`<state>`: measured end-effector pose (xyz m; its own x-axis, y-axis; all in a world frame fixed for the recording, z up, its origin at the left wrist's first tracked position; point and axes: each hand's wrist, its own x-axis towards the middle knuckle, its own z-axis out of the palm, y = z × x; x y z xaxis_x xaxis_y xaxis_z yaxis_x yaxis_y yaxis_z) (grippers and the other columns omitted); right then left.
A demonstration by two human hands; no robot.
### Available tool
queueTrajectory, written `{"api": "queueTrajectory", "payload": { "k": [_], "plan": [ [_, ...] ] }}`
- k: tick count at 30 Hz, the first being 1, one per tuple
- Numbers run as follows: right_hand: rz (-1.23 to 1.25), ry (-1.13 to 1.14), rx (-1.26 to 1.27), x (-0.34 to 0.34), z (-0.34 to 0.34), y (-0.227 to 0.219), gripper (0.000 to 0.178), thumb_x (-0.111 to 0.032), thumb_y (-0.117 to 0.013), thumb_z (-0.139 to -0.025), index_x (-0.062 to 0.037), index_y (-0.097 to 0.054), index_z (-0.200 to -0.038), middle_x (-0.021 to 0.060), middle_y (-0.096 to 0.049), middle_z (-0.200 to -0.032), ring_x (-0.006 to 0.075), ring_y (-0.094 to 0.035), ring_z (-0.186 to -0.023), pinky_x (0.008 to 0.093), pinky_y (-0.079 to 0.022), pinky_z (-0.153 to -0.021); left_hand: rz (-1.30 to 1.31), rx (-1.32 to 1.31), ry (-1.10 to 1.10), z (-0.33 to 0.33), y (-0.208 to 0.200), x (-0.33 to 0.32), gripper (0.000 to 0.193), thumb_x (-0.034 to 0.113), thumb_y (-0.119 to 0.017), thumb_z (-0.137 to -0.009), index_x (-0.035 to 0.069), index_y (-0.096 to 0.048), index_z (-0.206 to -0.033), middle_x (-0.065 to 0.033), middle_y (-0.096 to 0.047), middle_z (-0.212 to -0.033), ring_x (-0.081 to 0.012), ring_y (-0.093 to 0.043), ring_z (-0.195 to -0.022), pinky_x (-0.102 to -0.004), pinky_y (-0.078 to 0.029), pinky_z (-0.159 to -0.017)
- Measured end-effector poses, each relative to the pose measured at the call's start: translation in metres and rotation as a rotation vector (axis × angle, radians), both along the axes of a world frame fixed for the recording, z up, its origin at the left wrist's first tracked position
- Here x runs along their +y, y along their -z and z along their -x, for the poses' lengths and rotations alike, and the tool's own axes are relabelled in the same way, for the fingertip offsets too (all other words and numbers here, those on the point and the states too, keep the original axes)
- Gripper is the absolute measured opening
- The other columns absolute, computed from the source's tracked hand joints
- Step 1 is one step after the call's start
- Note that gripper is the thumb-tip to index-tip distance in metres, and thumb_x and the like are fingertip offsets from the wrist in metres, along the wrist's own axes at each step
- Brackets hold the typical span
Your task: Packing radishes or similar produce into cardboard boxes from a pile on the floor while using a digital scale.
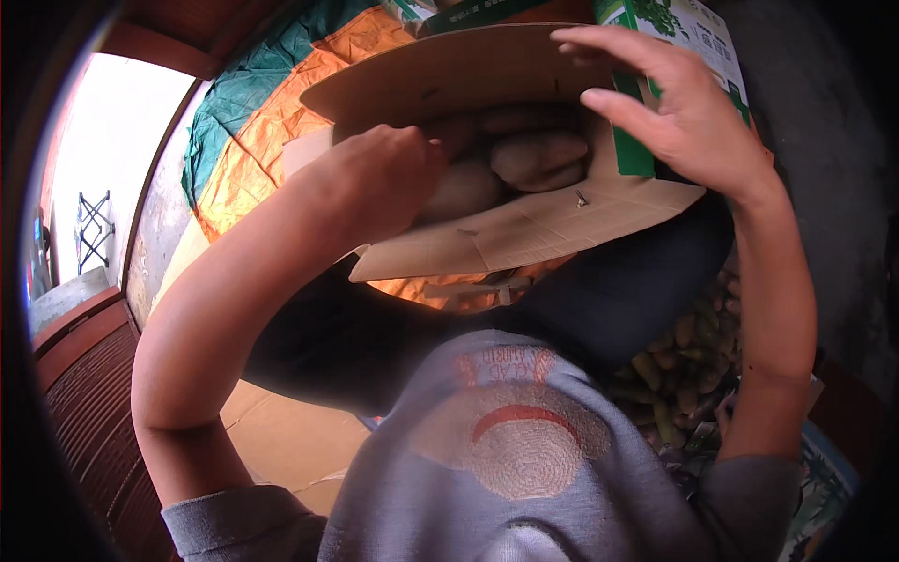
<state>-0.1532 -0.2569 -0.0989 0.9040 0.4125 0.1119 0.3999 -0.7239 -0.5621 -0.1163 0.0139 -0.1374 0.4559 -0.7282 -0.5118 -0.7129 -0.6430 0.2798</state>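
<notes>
An open cardboard box [524, 242] stands in front of me, its flaps spread outward. Inside lie several large, rounded, brownish root vegetables [538, 159], partly in shadow. My left hand [393, 173] is over the box's left end, its fingers curled in; what they may hold is hidden beneath the hand. At the right end, my right hand [670, 108] is raised over the green and white side flap [632, 140], thumb and fingers apart with nothing between them. A small metal staple [582, 199] sticks up from the near flap.
Orange and green cloth [267, 122] spreads behind the box at left. Another printed box [468, 13] sits beyond it. Small greenish-brown produce [679, 361] is piled beside my right leg. Flat cardboard [290, 436] lies at lower left, near a brown slatted wooden piece [94, 393].
</notes>
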Motion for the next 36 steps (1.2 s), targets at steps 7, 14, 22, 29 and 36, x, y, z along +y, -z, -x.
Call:
{"api": "queueTrajectory", "payload": {
  "k": [7,14,22,29,36],
  "plan": [
    [-0.334,0.952,-0.304,-0.162,0.199,0.008,0.034,-0.007,-0.059,-0.1,0.0081,-0.056,-0.13,0.0172,-0.067,-0.119,0.0203,-0.066,-0.109,0.0308,-0.052,-0.096,0.544,-0.054,-0.718,-0.037,-0.047,0.098,0.006,0.009,-0.061,-0.096,0.006,-0.063,-0.102,0.0002,-0.055,-0.069,-0.0055,-0.052,-0.057,-0.0221,-0.043,-0.048],
    [-0.53,1.561,0.116,-0.217,0.443,0.195,0.03,-0.001,-0.055,-0.097,0.0055,-0.06,-0.126,0.0141,-0.07,-0.112,0.018,-0.067,-0.097,0.0295,-0.055,-0.088,0.645,-0.259,-1.03,-0.155,0.025,0.281,0.043,0.038,-0.072,-0.094,0.007,-0.066,-0.124,-0.006,-0.071,-0.104,-0.0134,-0.064,-0.094,-0.0282,-0.049,-0.084],
    [-0.439,1.486,0.701,-0.156,0.557,0.335,0.031,-0.003,-0.058,-0.092,0.0054,-0.063,-0.122,0.0144,-0.072,-0.105,0.0198,-0.069,-0.089,0.0317,-0.054,-0.076,0.564,-0.52,-1.115,-0.127,0.065,0.236,0.044,0.05,-0.068,-0.093,0.007,-0.07,-0.087,0.0001,-0.049,-0.06,-0.0059,-0.039,-0.054,-0.0273,-0.031,-0.051],
    [-0.22,1.39,0.721,-0.127,0.486,0.315,0.032,-0.007,-0.054,-0.093,-0.0001,-0.065,-0.123,0.0159,-0.071,-0.114,0.0257,-0.068,-0.103,0.037,-0.05,-0.088,0.207,-0.67,-0.794,-0.115,0.094,0.265,0.028,0.031,-0.066,-0.087,0.005,-0.072,-0.094,-0.0116,-0.071,-0.081,-0.0246,-0.069,-0.076,-0.0406,-0.051,-0.071],
    [-0.279,1.409,0.636,-0.135,0.446,0.293,0.034,0.001,-0.052,-0.091,-0.0013,-0.065,-0.122,0.0134,-0.073,-0.103,0.0237,-0.068,-0.096,0.0355,-0.051,-0.083,0.358,-0.543,-0.859,-0.102,0.091,0.239,0.027,0.031,-0.067,-0.091,0.006,-0.073,-0.101,-0.0042,-0.069,-0.075,-0.0124,-0.065,-0.064,-0.0318,-0.052,-0.064]
  ]
}}
